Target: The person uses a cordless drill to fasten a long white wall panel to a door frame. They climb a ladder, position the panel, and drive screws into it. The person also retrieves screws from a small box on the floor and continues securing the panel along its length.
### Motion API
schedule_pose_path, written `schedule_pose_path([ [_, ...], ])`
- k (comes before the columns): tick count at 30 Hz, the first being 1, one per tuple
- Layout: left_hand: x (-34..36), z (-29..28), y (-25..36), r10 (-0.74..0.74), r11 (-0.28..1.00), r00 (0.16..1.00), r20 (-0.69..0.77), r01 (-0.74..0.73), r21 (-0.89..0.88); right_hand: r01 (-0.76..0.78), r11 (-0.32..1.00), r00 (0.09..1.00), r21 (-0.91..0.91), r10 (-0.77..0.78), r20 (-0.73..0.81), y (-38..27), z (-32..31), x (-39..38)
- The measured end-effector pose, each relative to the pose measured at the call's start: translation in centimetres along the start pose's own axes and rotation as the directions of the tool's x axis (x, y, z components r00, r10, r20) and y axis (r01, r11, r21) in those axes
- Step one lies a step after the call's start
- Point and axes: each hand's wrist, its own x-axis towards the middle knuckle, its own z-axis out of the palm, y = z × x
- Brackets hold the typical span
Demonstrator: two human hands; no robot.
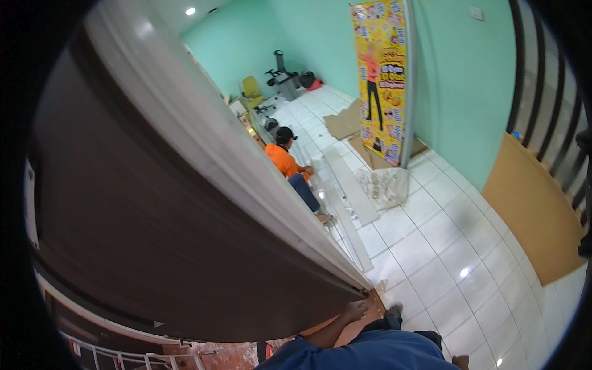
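Observation:
A large dark brown panel (160, 234) with a pale grey-white edge band (246, 166) fills the left half of the view, tilted, running from upper left down to a corner near the floor. My left hand (356, 310) grips that lower corner; the forearm comes up from my blue sleeve at the bottom edge. Its fingers curl around the panel's edge. My right hand does not show anywhere and may be behind the panel. My foot (394, 308) stands on the tiles just beside the corner.
A person in an orange shirt (285, 160) sits on the white tiled floor (444, 246) beside long white boards (351, 185). A yellow standing banner (382, 80), flattened cardboard (342, 123), a tan board (530, 209) on the right, and chairs at the far end.

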Motion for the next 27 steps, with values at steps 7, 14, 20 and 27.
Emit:
schedule_pose_path([
  [7,9.5,0.9,12.0,0.147,0.977,0.983,-0.112,-0.126,0.171,0.008,0.994,0.999,0.113,-0.013,0.043,-0.4,-6.7,11.4],
  [14,7.2,3.7,6.7,-0.042,0.914,0.907,-0.418,0.203,0.351,0.241,0.967,0.956,-0.079,-0.223,0.191,8.8,-9.7,28.1],
  [20,2.5,14.4,8.8,-0.426,0.835,0.881,-0.205,0.47,0.285,0.057,0.961,0.985,0.27,-0.099,0.144,19.7,-23.3,45.6],
  [27,6.0,22.3,20.4,-0.373,0.9,0.895,-0.244,0.413,0.141,0.271,0.911,0.958,0.31,-0.286,0.002,20.5,-28.1,60.5],
])
